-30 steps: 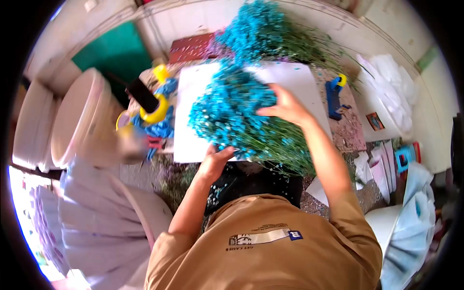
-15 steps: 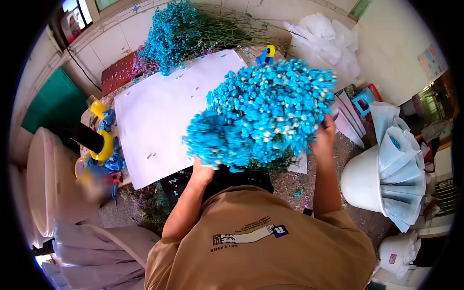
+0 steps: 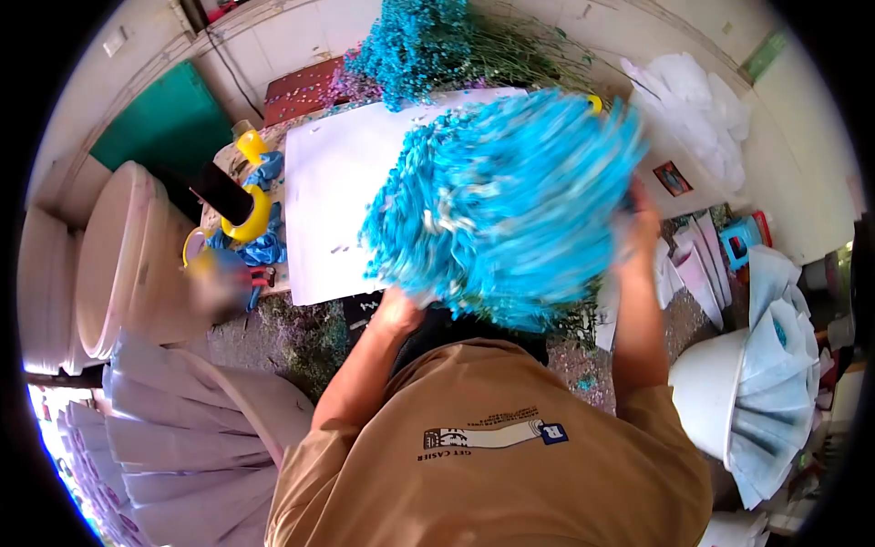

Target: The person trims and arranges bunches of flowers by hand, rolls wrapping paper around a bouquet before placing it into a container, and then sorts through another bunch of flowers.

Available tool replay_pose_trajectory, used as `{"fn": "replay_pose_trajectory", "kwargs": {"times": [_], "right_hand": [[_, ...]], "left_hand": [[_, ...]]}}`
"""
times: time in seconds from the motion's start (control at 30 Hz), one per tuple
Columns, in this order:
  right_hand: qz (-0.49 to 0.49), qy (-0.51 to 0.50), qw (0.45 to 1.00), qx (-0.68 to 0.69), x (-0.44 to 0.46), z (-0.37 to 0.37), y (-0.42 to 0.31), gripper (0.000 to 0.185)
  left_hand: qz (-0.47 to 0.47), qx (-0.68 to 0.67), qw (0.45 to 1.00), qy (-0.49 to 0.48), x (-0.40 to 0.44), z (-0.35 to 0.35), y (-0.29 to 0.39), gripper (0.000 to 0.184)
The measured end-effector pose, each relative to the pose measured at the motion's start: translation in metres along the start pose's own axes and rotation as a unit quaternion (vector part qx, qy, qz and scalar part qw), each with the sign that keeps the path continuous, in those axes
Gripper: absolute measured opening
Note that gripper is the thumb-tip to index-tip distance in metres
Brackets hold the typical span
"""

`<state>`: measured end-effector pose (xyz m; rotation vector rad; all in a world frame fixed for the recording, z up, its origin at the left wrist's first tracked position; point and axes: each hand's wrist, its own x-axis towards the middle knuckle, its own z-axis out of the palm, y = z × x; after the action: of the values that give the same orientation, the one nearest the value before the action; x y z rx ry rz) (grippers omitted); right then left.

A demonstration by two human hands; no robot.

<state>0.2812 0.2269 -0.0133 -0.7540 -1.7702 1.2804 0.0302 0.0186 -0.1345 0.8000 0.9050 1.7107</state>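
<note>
A big bunch of blue-dyed baby's breath (image 3: 510, 201) with some white blossoms is held up in front of me, its flower heads smeared by motion. At its lower left edge my left hand (image 3: 401, 311) grips it, the fingers mostly tucked out of sight under the blossoms. My right hand (image 3: 641, 223) holds the bunch at its right side; it is blurred and its fingertips are hidden. Behind the bunch lies a large white sheet of paper (image 3: 337, 205) on the table, with a few small petals on it.
More blue baby's breath (image 3: 415, 50) with green stems lies at the back. Yellow tape (image 3: 251, 219) and blue ribbon (image 3: 264, 248) are on the table's left. A white bucket (image 3: 711, 387) with wrapped paper stands at right, pale tubs (image 3: 118, 264) at left. White plastic (image 3: 697, 118) sits back right.
The view has swung left, so the surroundings sit further right. The bunch has turned between my hands and its right part is now strongly blurred. Both hands stay on it.
</note>
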Motion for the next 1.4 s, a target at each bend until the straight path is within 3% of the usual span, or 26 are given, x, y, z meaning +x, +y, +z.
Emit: {"fn": "replay_pose_trajectory", "kwargs": {"times": [0.03,0.07,0.1,0.13,0.17,0.2,0.3,0.37,0.4,0.43,0.5,0.57,0.63,0.67,0.77,0.87,0.97,1.0,1.07,1.13,1.17,1.2,1.23,1.3,1.37,1.4], "right_hand": [[0.051,0.037,0.981,0.182,0.013,-0.018,0.001,0.05],[0.07,-0.054,0.926,0.367,0.015,-0.029,0.003,0.055],[0.091,0.009,0.928,0.361,0.016,-0.021,0.02,0.054],[0.111,0.074,0.926,0.353,0.016,-0.011,0.036,0.053],[0.132,0.137,0.92,0.342,0.016,-0.002,0.051,0.053],[0.099,0.078,0.969,0.213,0.018,0.005,0.04,0.051],[0.072,-0.03,0.948,0.31,0.043,-0.011,0.009,0.047],[0.081,-0.011,0.973,0.218,0.052,0.002,0.023,0.044],[0.07,-0.012,0.99,0.122,0.053,0.012,0.031,0.043],[0.055,-0.024,0.998,0.037,0.052,0.02,0.032,0.042],[0.086,-0.013,0.991,0.105,0.07,0.017,0.032,0.039],[0.203,0.04,0.95,0.235,0.095,0.026,0.042,0.043],[0.099,-0.104,0.987,-0.076,0.095,0.039,0.061,0.052],[0.025,-0.145,0.966,-0.215,0.095,0.045,0.07,0.057],[0.095,0.046,0.988,-0.113,0.117,0.037,0.106,0.053],[0.177,-0.05,0.982,0.034,0.121,0.02,0.128,0.056],[0.107,-0.177,0.975,0.081,0.097,0.052,0.111,0.052],[0.104,-0.198,0.975,0.016,0.085,0.072,0.098,0.053],[0.07,-0.202,0.967,-0.141,0.06,0.111,0.068,0.062],[-0.018,-0.217,0.961,-0.169,0.075,0.077,0.084,0.063],[0.023,-0.163,0.983,-0.078,0.085,0.042,0.089,0.063],[0.068,-0.114,0.991,0.021,0.093,0.011,0.103,0.064],[0.066,-0.125,0.99,0.026,0.089,0.004,0.122,0.064],[0.073,-0.022,0.99,0.119,0.074,-0.013,0.157,0.068],[0.034,-0.028,0.992,-0.116,0.051,0.032,0.109,0.067],[0.024,-0.066,0.991,-0.112,0.069,0.016,0.119,0.063]], "left_hand": [[0.07,0.127,0.989,-0.042,-0.004,-0.023,-0.002,0.056],[-0.013,-0.202,0.979,-0.036,-0.007,-0.007,0.026,0.058],[-0.066,-0.179,0.982,-0.011,-0.008,-0.043,-0.019,0.062],[-0.154,-0.128,0.959,0.201,-0.004,0.002,0.0,0.062],[-0.081,0.007,0.985,0.15,-0.004,0.025,0.002,0.06],[-0.044,0.06,0.991,0.114,-0.012,0.03,-0.001,0.055],[-0.141,-0.118,0.977,0.106,-0.026,-0.012,-0.009,0.043],[-0.094,-0.218,0.961,0.141,-0.021,-0.003,-0.005,0.044],[-0.094,-0.002,0.981,0.171,-0.024,0.02,0.001,0.046],[-0.036,0.103,0.989,0.104,-0.03,-0.008,-0.03,0.044],[-0.138,-0.111,0.97,0.166,-0.027,-0.006,-0.007,0.046],[-0.132,-0.178,0.956,0.193,-0.036,0.007,0.018,0.048],[-0.093,0.068,0.978,0.171,-0.046,0.022,0.019,0.046],[-0.129,0.005,0.972,0.198,-0.042,0.023,0.025,0.043],[-0.157,-0.071,0.963,0.209,-0.05,0.001,-0.002,0.035],[-0.172,-0.057,0.949,0.257,-0.047,0.016,0.043,0.047],[-0.191,-0.063,0.956,0.213,-0.031,-0.014,0.009,0.052],[-0.196,-0.059,0.952,0.23,-0.028,0.001,0.03,0.061],[-0.076,-0.001,0.972,0.225,-0.01,0.01,0.013,0.073],[-0.031,0.021,0.989,0.143,-0.017,0.015,0.026,0.081],[0.024,0.049,0.986,0.156,-0.027,0.013,0.025,0.084],[0.015,0.11,0.986,0.124,-0.032,-0.002,0.015,0.075],[-0.084,0.042,0.981,0.169,-0.038,-0.012,0.026,0.067],[-0.15,-0.039,0.955,0.254,-0.046,-0.011,0.028,0.049],[-0.012,-0.019,0.979,0.203,-0.034,0.027,0.031,0.056],[0.039,0.044,0.986,0.159,-0.034,0.037,0.033,0.059]]}}
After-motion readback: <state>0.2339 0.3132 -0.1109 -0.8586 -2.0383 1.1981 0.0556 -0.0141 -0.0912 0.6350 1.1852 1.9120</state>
